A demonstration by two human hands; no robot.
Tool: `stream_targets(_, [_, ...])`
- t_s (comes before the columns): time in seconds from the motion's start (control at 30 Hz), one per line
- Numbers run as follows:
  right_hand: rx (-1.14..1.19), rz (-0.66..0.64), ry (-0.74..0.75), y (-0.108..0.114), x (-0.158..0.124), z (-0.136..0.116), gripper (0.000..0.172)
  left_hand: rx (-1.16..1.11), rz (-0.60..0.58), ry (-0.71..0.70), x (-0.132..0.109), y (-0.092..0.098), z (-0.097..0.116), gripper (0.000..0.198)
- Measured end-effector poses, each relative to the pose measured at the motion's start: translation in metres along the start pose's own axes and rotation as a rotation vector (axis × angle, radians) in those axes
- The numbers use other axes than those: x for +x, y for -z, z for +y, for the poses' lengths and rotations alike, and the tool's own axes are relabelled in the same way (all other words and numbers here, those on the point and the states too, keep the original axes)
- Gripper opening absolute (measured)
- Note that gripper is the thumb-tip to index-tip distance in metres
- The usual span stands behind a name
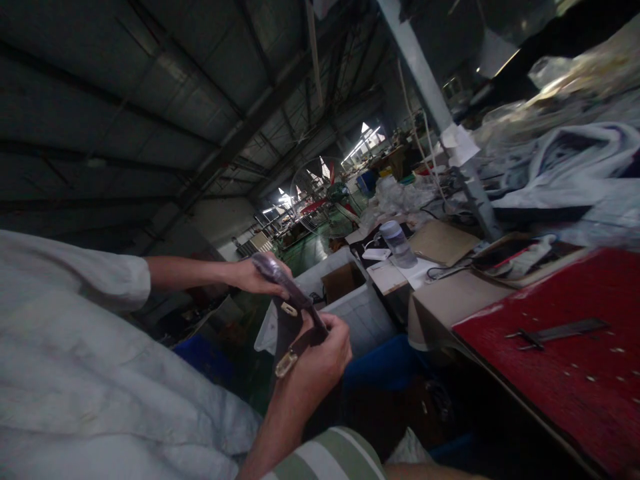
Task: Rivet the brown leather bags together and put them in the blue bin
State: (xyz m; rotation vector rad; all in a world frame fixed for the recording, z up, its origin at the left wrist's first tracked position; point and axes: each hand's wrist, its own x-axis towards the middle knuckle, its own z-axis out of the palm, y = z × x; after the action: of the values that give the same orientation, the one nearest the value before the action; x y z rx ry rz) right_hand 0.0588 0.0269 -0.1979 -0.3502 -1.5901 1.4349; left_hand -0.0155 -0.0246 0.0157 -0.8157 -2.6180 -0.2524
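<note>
Neither of my hands shows. At the bottom edge are a green-and-white striped sleeve (pixel 325 457) and a strip of bare forearm (pixel 425 473), which look like my own; the hand beyond is cut off. To the left stands a co-worker in a white shirt (pixel 100 373). Both of the co-worker's hands grip a dark brown bag (pixel 287 327) with gold-coloured clasps. One co-worker's hand (pixel 255 275) is at its upper end, the other hand (pixel 327 357) at its lower side. On a red work surface (pixel 540 393) lies a dark, caliper-like metal tool (pixel 560 333).
A white bin (pixel 365 310) with cardboard inside stands beyond the bag, above a blue crate (pixel 390 360). A clear water bottle (pixel 399 245) and papers are on the bench. A grey post (pixel 425 73) leans across the tilted view. A large fan (pixel 320 190) stands behind.
</note>
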Motion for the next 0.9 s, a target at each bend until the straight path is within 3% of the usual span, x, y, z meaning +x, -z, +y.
stream_targets(0.1, [0.150, -0.133, -0.196, 0.021, 0.019, -0.020, 0.050, -0.026, -0.419, -0.125, -0.006, 0.000, 0.014, 0.077])
stream_targets(0.2, [0.143, -0.236, -0.214, 0.028, 0.027, -0.031, 0.046, 0.013, -0.389, -0.113, -0.009, 0.000, 0.021, 0.084])
stream_targets(0.3, [0.040, -0.312, -0.126, 0.026, 0.025, -0.038, 0.045, 0.036, -0.352, -0.081, -0.010, 0.000, 0.016, 0.086])
stream_targets(0.53, [-0.197, -0.294, 0.072, 0.026, 0.021, -0.048, 0.040, 0.068, -0.250, -0.076, -0.004, -0.001, 0.007, 0.095])
stream_targets(0.73, [-0.228, -0.252, 0.074, 0.016, 0.011, -0.047, 0.046, -0.003, -0.368, -0.117, -0.001, 0.000, 0.007, 0.080])
stream_targets(0.9, [-0.260, -0.020, 0.087, 0.006, 0.009, -0.049, 0.076, -0.199, -0.548, 0.088, 0.016, 0.001, -0.005, 0.059])
